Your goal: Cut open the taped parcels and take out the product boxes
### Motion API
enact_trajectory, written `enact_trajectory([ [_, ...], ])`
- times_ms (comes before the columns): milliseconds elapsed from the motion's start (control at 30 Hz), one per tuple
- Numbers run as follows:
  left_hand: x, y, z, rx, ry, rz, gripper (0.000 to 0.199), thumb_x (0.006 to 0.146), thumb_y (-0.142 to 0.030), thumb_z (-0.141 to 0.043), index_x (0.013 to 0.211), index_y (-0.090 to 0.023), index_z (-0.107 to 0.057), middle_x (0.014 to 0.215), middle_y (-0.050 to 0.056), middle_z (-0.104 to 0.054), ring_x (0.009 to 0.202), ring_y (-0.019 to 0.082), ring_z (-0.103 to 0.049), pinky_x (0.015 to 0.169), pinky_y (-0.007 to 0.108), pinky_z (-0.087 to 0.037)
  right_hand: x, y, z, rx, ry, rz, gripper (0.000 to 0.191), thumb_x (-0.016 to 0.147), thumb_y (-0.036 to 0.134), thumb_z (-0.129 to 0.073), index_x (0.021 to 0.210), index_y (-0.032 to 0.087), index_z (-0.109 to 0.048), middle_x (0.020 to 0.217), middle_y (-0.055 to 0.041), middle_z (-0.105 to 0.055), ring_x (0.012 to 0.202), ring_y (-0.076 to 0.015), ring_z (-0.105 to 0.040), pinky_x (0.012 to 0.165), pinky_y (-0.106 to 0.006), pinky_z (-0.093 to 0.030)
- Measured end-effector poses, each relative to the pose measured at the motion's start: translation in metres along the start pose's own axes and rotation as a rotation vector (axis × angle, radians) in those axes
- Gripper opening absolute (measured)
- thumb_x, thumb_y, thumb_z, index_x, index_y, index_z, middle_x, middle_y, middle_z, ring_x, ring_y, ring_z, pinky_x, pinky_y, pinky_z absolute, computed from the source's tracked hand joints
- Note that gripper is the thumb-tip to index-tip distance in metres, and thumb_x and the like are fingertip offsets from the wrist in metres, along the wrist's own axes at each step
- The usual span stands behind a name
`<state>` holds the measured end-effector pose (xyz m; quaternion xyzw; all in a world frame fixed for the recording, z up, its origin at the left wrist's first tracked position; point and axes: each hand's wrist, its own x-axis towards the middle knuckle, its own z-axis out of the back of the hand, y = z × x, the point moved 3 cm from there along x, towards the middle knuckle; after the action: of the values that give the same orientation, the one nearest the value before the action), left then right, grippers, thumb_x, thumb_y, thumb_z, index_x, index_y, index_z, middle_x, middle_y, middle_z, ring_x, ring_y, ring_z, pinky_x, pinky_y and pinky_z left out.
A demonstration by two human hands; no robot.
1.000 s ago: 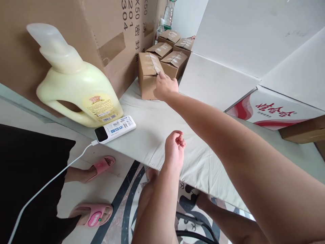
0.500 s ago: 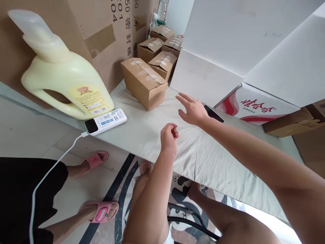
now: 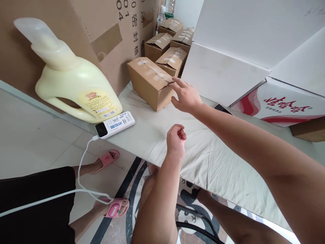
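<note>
My right hand (image 3: 186, 96) reaches over the cloth-covered table with its fingers apart, holding nothing. Its fingertips are at the near right corner of a small brown cardboard box (image 3: 149, 79); whether they touch it I cannot tell. The box is closed, with whitish marks along its top seam. Lower down, my left hand (image 3: 175, 140) is curled into a loose fist above the table's front part, with nothing visible in it. Behind the nearest box, several similar cardboard boxes (image 3: 172, 59) stand grouped together.
A pale yellow jug (image 3: 76, 79) stands at the left beside a white power bank (image 3: 115, 124) with a cable. White boxes (image 3: 223, 74) rise behind my right hand, a phone (image 3: 222, 109) near them. Someone in pink slippers (image 3: 118, 207) stands at the left.
My right hand has moved left and slightly up, to the nearest box's corner. My left hand stays curled. The camera view has shifted, and the white cable has swung.
</note>
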<state>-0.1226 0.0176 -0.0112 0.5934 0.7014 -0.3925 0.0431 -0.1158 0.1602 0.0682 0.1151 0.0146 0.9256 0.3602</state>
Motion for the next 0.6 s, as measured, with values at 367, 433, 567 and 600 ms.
enact_trajectory([
  [367, -0.008, 0.0, -0.002, -0.018, 0.008, -0.003, 0.014, 0.072, -0.011, -0.052, 0.06, -0.016, -0.056, 0.054, -0.004, -0.042, 0.045, 0.005, -0.037, 0.048, 0.02, -0.029, 0.031, -0.008, -0.016, -0.01, 0.094, 0.063, 0.059, 0.09, 0.02, -0.054, 0.148, 0.013, -0.055, 0.179, -0.0134, -0.026, 0.164, -0.0405, -0.025, 0.127, -0.067, -0.033],
  [433, -0.007, 0.0, -0.003, -0.016, 0.0, -0.009, 0.015, 0.072, -0.011, -0.051, 0.059, -0.016, -0.056, 0.054, -0.004, -0.042, 0.045, 0.005, -0.037, 0.048, 0.019, -0.029, 0.028, -0.008, -0.014, -0.016, 0.083, 0.076, 0.059, 0.09, 0.019, -0.052, 0.149, 0.013, -0.053, 0.178, -0.0133, -0.028, 0.163, -0.0387, -0.028, 0.128, -0.066, -0.031],
  [567, -0.005, -0.004, -0.001, -0.019, -0.043, -0.078, 0.014, 0.07, -0.01, -0.051, 0.058, -0.017, -0.054, 0.052, -0.004, -0.04, 0.046, 0.006, -0.037, 0.048, 0.019, -0.028, -0.006, -0.012, -0.004, -0.029, 0.033, 0.115, 0.057, 0.092, 0.02, -0.048, 0.148, 0.015, -0.055, 0.176, -0.014, -0.033, 0.161, -0.0359, -0.036, 0.128, -0.064, -0.031],
  [600, -0.005, -0.006, 0.001, -0.023, -0.057, -0.116, 0.014, 0.07, -0.01, -0.051, 0.058, -0.017, -0.054, 0.052, -0.004, -0.04, 0.046, 0.006, -0.036, 0.048, 0.019, -0.028, -0.021, -0.016, -0.001, -0.03, 0.022, 0.112, 0.057, 0.092, 0.02, -0.049, 0.148, 0.014, -0.055, 0.175, -0.015, -0.034, 0.161, -0.0355, -0.037, 0.128, -0.063, -0.031],
])
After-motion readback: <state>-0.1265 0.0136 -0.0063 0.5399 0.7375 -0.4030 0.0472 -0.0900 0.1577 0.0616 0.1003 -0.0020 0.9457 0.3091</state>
